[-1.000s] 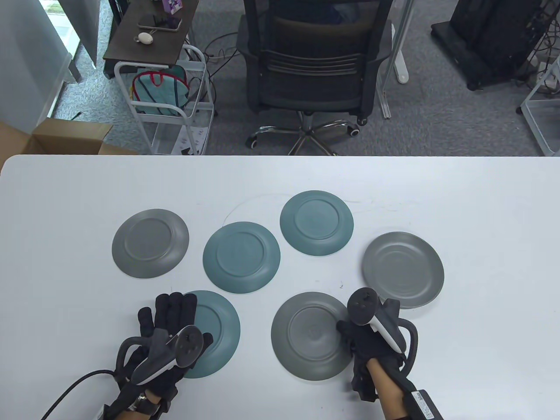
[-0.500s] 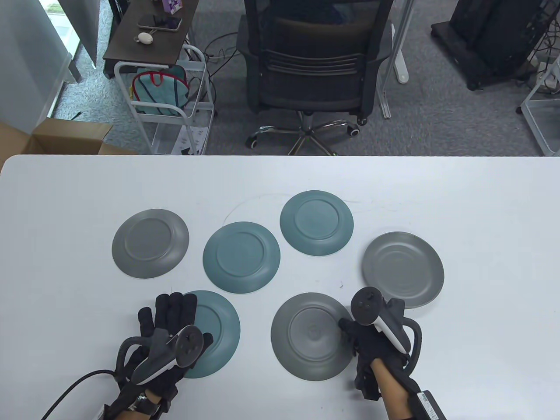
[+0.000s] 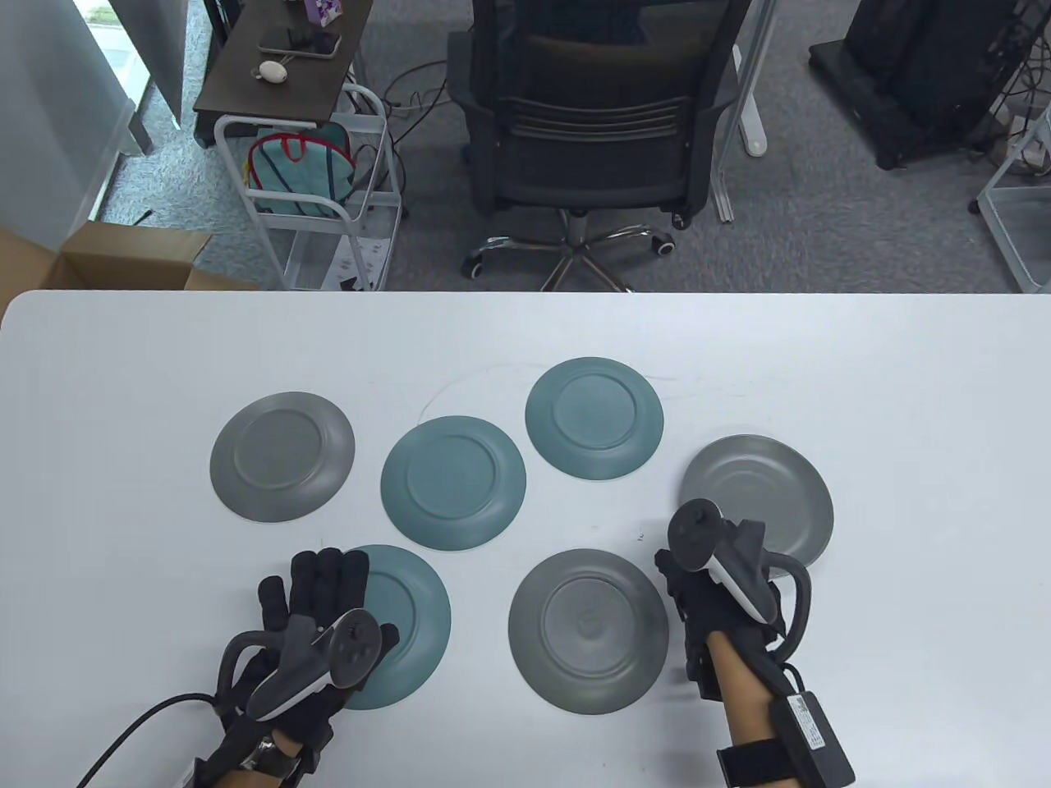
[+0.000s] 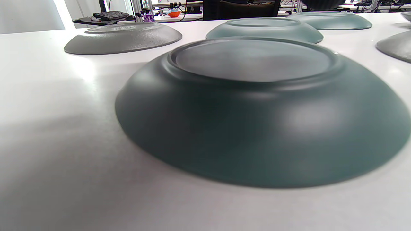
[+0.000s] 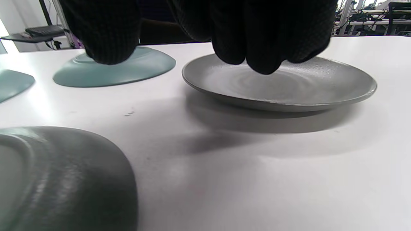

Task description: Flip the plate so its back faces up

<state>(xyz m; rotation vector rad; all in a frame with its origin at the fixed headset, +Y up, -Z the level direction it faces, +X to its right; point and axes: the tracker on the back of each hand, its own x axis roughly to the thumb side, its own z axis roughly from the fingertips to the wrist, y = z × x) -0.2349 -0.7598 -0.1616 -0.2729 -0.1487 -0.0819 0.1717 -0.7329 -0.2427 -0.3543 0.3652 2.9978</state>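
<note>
On the surface's (image 3: pixel 123 369) left, my left hand (image 3: pixel 316 624) lay flat, fingers spread, on the face-down teal plate (image 3: pixel 415 611). Further right, my right hand (image 3: pixel 706 587) hovered with fingers curled, holding nothing, beside the face-up grey plate (image 3: pixel 764 488), the only one unflipped.

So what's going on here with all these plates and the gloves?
A person in sensor gloves is turning plates upside down on a white table. Five already lie back up. The one grey plate still face up sits at the right, and the right hand hovers at its near edge. The left hand rests on a flipped teal plate.
</note>
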